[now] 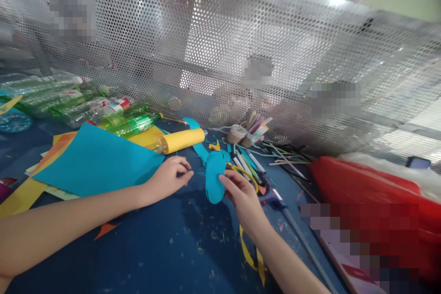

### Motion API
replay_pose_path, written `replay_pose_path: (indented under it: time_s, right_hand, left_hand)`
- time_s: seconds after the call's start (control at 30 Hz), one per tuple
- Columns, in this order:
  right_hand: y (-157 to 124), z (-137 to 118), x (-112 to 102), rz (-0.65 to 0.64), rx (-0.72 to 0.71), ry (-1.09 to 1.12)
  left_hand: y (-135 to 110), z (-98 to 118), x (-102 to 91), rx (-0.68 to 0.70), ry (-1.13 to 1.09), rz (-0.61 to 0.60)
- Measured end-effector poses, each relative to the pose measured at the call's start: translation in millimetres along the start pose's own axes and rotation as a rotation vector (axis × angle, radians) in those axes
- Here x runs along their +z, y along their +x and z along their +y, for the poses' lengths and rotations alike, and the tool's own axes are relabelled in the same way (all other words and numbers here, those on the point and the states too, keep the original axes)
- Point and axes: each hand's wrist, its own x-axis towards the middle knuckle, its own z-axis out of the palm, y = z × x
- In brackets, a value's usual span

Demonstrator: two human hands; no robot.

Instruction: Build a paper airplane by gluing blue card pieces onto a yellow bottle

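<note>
Between the thumb and fingers of my right hand (241, 193) is a blue paper cutout (215, 178) with rounded ends, held above the dark blue table (155, 252). My left hand (172, 174) hovers to its left with curled fingers apart and nothing in them. Beside that hand lies a large blue paper sheet (99, 161) on top of orange and yellow sheets. Just beyond, a bottle wrapped in yellow paper (182, 141) rests on its side. Scissors with yellow handles (253, 177) lie partly hidden behind my right hand, near several markers (246, 165).
Plastic bottles (138, 124) lie at the back left before a perforated metal screen (213, 32). Cups of sticks (237, 133) stand at the back. A glue gun (274, 197) and a red bag (372, 183) are on the right. Yellow paper strips (246, 248) lie near my right forearm.
</note>
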Motion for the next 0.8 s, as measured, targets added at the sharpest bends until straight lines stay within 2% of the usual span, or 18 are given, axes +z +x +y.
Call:
replay_pose_path:
  time_s: [0.07, 0.23, 0.4, 0.53, 0.7, 0.8]
  right_hand:
    - [0, 1, -1, 0.003, 0.027, 0.054]
    - [-3, 3, 3, -0.047, 0.043, 0.064]
    - [-7, 6, 9, -0.118, -0.022, -0.014]
    - [-8, 9, 8, -0.157, -0.169, -0.095]
    - [-13, 9, 5, -0.060, -0.484, -0.348]
    - [-13, 10, 4, -0.086, -0.533, -0.437]
  left_hand:
    - [-1, 4, -0.2, -0.002, -0.096, 0.027]
    - [-6, 15, 4.3, -0.026, -0.460, -0.026]
    - [-9, 18, 6.3, 0.056, -0.464, -0.036]
    - [-8, 17, 6.2, 0.021, -0.455, -0.073]
    - [-6, 17, 5.6, 0.003, -0.463, -0.072]
    - [-5, 16, 6.0, -0.020, -0.559, -0.088]
